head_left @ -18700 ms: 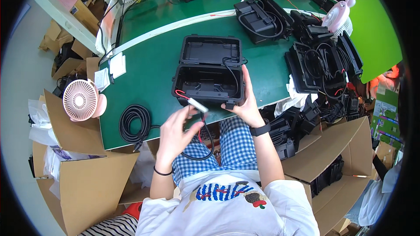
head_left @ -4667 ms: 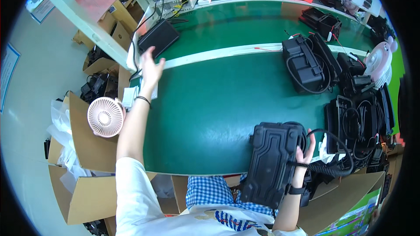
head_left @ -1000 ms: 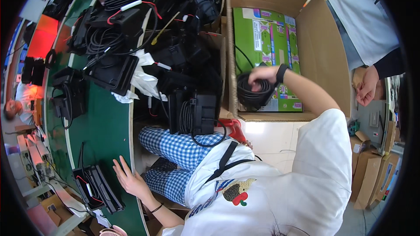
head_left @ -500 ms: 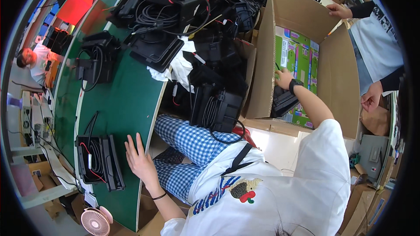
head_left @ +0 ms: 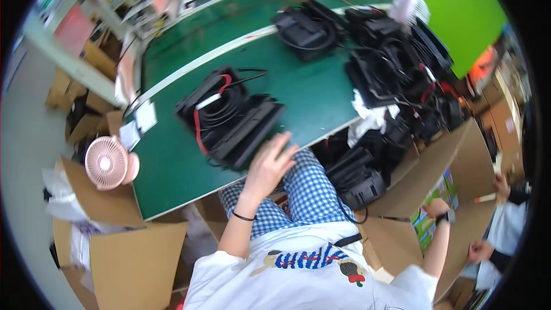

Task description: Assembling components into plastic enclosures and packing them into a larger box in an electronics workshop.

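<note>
My left hand [head_left: 268, 166] is at the front edge of the green table [head_left: 201, 188], its fingers apart and nothing in them. Just beyond the fingertips is a black folding device [head_left: 238, 132] with a coiled black cable and a red lead bearing a white sleeve. Whether the fingers touch its near panel, I cannot tell. Off to the right, my right hand [head_left: 437, 208], with a watch at the wrist, reaches into a tall open cardboard carton [head_left: 396, 198]. Green, colourful printed boxes [head_left: 449, 190] lie inside it. My right fingers are blurred and partly hidden.
More black devices [head_left: 310, 28] with cables sit farther back, some piled at the right. A white cloth [head_left: 370, 117] hangs by the table edge. A pink fan [head_left: 108, 162] and open cartons [head_left: 135, 264] stand left. Another person's hands [head_left: 481, 251] are beside the right carton.
The view has swung left, bringing the near black device to the middle. My left hand has come closer to that device. My right hand is still in the carton.
</note>
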The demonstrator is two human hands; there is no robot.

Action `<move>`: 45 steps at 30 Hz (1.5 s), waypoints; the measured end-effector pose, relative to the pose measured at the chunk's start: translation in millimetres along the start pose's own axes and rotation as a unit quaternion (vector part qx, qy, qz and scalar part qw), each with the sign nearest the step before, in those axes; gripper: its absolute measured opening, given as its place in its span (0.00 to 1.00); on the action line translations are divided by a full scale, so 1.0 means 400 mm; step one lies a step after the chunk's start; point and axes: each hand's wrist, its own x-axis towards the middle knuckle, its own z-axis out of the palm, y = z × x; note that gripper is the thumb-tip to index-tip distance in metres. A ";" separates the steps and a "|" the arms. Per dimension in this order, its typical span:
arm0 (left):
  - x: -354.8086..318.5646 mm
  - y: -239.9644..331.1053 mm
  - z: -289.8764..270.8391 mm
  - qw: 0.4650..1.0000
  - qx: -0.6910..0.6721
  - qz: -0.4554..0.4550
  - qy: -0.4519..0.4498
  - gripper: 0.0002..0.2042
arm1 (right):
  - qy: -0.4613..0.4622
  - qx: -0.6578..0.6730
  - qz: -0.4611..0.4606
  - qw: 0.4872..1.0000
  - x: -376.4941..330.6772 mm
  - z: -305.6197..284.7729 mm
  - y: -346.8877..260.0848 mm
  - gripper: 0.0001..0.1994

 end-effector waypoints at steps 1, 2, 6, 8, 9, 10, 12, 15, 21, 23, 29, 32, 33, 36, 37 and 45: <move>-0.009 0.009 -0.023 0.997 -0.039 0.038 0.048 0.15 | 0.184 0.020 0.041 0.982 -0.124 -0.097 -0.030 0.24; -0.025 0.019 -0.052 0.993 -0.039 0.067 0.092 0.12 | 0.291 0.033 0.082 0.953 -0.223 -0.186 -0.083 0.23; -0.075 0.011 -0.177 0.952 0.097 0.045 0.287 0.10 | 0.508 0.242 -0.116 0.818 -0.446 -0.422 -0.347 0.13; -0.065 -0.043 -0.229 0.919 0.131 -0.057 0.369 0.12 | 0.367 0.444 -0.267 0.772 -0.454 -0.480 -0.495 0.09; -0.058 -0.079 -0.259 0.914 0.146 -0.121 0.360 0.13 | 0.268 0.497 -0.326 0.758 -0.436 -0.501 -0.577 0.10; -0.046 -0.120 -0.289 0.914 0.139 -0.148 0.351 0.12 | 0.183 0.527 -0.373 0.741 -0.418 -0.512 -0.661 0.14; -0.005 -0.207 -0.333 0.931 0.089 -0.132 0.329 0.19 | 0.093 0.483 -0.430 0.757 -0.377 -0.519 -0.843 0.28; 0.060 -0.302 -0.374 0.958 0.139 -0.125 0.216 0.26 | -0.081 0.544 -0.530 0.645 -0.371 -0.482 -1.067 0.41; 0.024 -0.224 -0.363 0.917 0.203 -0.336 0.069 0.26 | -0.058 0.628 -0.532 0.565 -0.394 -0.426 -1.174 0.39; -0.005 -0.139 -0.332 0.895 0.244 -0.365 0.077 0.24 | -0.013 0.736 -0.499 0.458 -0.362 -0.440 -1.159 0.38; -0.055 0.111 -0.249 0.917 0.257 -0.303 0.027 0.21 | 0.141 0.757 -0.419 0.481 -0.218 -0.532 -1.094 0.30; -0.055 0.149 -0.244 0.965 0.143 -0.217 0.045 0.13 | 0.126 0.797 -0.406 0.429 -0.199 -0.599 -1.079 0.27; -0.050 0.138 -0.252 0.976 0.074 -0.199 0.042 0.10 | 0.129 0.784 -0.429 0.431 -0.201 -0.623 -1.066 0.26; -0.004 0.066 -0.267 0.966 0.060 -0.129 0.218 0.07 | 0.177 0.704 -0.512 0.459 -0.228 -0.677 -1.027 0.34; 0.009 0.040 -0.276 0.962 0.108 -0.148 0.201 0.06 | 0.187 0.665 -0.555 0.464 -0.237 -0.694 -1.018 0.36; 0.086 -0.077 -0.294 0.990 0.109 -0.071 0.047 0.24 | 0.152 0.643 -0.605 0.444 -0.231 -0.738 -1.017 0.40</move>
